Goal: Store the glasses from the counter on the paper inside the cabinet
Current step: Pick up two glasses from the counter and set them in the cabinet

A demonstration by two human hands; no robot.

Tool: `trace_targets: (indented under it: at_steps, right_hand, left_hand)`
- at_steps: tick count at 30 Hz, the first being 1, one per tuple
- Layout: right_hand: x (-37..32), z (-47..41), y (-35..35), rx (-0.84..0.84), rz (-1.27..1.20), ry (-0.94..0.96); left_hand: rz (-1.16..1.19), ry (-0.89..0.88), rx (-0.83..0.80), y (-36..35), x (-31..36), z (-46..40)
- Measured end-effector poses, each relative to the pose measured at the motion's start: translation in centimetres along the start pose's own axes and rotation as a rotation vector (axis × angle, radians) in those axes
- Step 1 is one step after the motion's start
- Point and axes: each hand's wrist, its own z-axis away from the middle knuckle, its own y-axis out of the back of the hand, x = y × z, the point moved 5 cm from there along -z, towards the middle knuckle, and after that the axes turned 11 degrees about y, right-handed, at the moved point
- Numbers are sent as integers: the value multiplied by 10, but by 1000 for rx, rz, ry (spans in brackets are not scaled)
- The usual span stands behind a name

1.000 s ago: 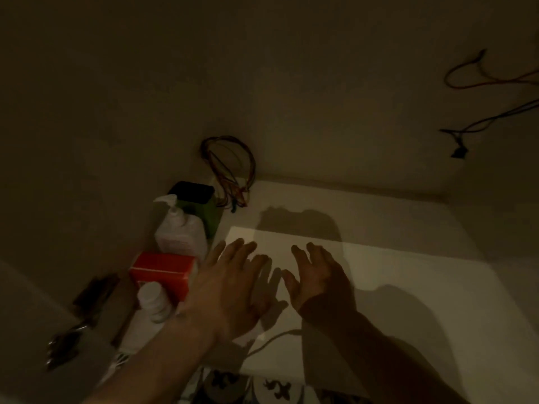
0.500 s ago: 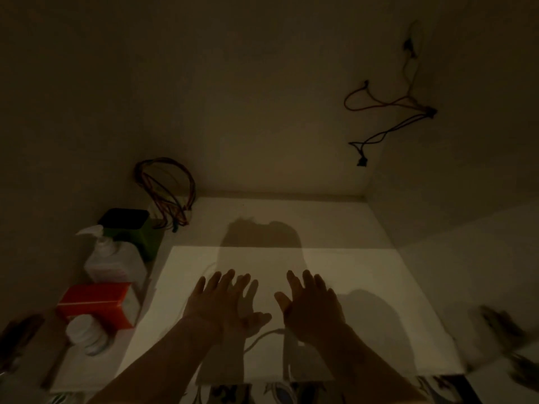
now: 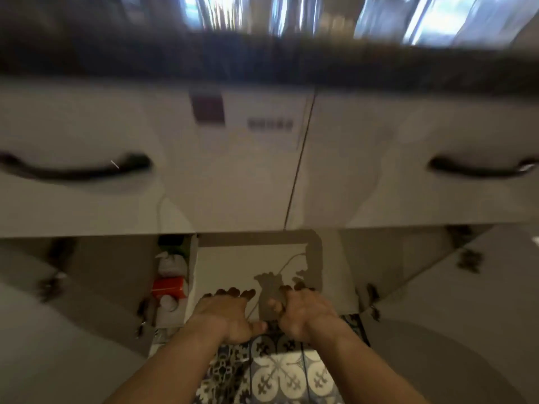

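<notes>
The white paper [image 3: 233, 266] lies on the floor of the open cabinet, below two drawers. My left hand [image 3: 224, 312] rests palm down at the paper's front edge, fingers spread, holding nothing. Beside it, my right hand [image 3: 303, 312] is at the same edge with its fingers curled down over the paper, also holding nothing. The dark counter edge [image 3: 262, 53] runs across the top. Above it are blurred bright streaks, possibly the glasses; the blur is too strong to tell.
At the cabinet's left side stand a red box [image 3: 169, 287], a white bottle [image 3: 170, 265] and a small white container [image 3: 169, 301]. Both cabinet doors [image 3: 73, 316] hang open to either side. Two white drawers [image 3: 87, 141] have black handles. Patterned floor tiles [image 3: 277, 371] lie below.
The view has pulled back and up from inside the cabinet to show the drawers and counter. Both hands have slid back to the paper's front edge, and the right fingers have curled.
</notes>
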Motion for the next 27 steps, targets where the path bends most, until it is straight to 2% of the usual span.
trace_targets:
  at_steps: [4,7,12,18,23,27]
  right_hand:
    - [-51,117,85,40,-7,36]
    - [-78,197,140,46,33,61]
    - [-98,313,210,249,25,110]
    - [-106,434,312,509,75,154]
    - [-112,494,380,704,72,181]
    - [-118,503,416,856,122,237]
  left_hand:
    - [115,-26,45,81,10,127]
    - [118,-56,75,118,20,209]
    - [104,-28,205,171,29,321]
    - [167,-53,643,272,48,448]
    - [169,-135,868,349,64,511]
    - [196,-176,1063,390,70,530]
